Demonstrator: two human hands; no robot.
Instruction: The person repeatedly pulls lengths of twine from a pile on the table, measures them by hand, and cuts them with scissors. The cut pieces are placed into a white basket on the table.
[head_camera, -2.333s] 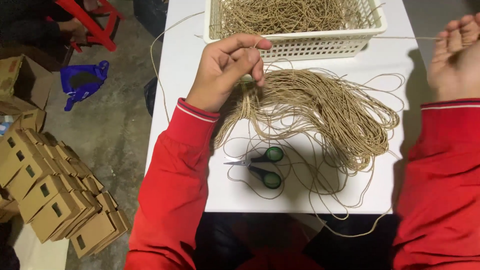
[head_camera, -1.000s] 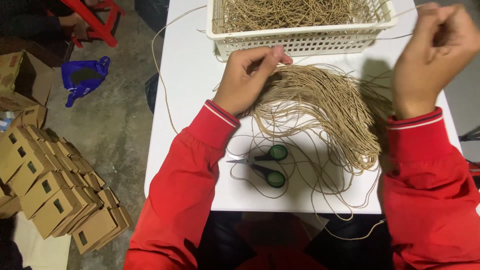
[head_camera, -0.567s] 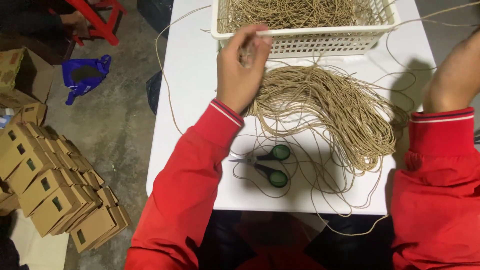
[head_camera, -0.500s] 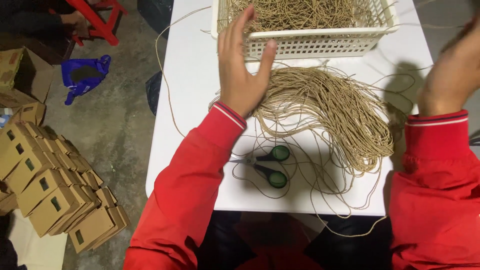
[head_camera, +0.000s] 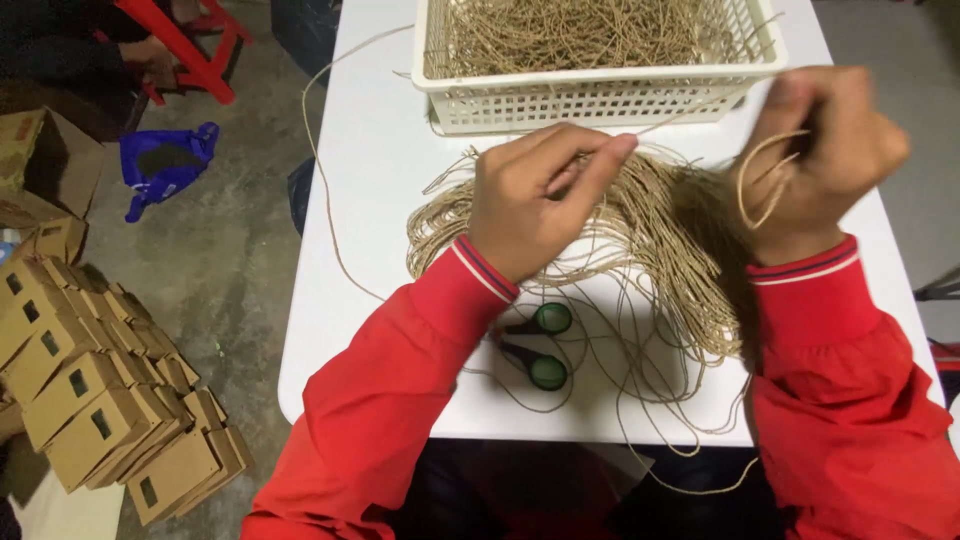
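Observation:
A loose pile of tan twine strands lies on the white table. My left hand hovers over the pile, its thumb and fingers pinched on a thin strand. My right hand is raised at the right and grips the same kind of twine, a small loop hanging from its fingers. A strand runs taut between the two hands. Both sleeves are red with striped cuffs.
A white plastic basket full of cut twine stands at the table's far edge. Green-handled scissors lie under my left forearm. Small brown cardboard boxes are stacked on the floor at left, near a blue bag and a red stool.
My left hand has come back from the basket to the pile and closed on a strand. My right hand has swung in from the right edge, holding a looped strand.

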